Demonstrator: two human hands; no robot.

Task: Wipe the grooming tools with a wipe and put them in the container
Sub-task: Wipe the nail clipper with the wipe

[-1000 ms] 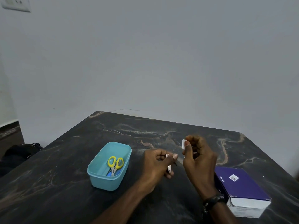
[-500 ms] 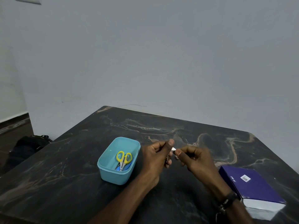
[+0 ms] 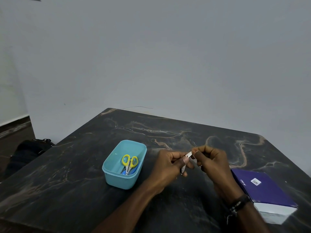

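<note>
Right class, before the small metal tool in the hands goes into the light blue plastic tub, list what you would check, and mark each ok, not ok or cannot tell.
1. Left hand grips the small metal grooming tool: ok.
2. Right hand pinches a small white wipe against the tool's upper end: ok.
3. Tool wiped all over: cannot tell.
4. Light blue plastic tub open, within reach at the left: ok.
5. Room in the tub beside the yellow-handled scissors: ok.
6. Purple box clear of the path: ok.
</note>
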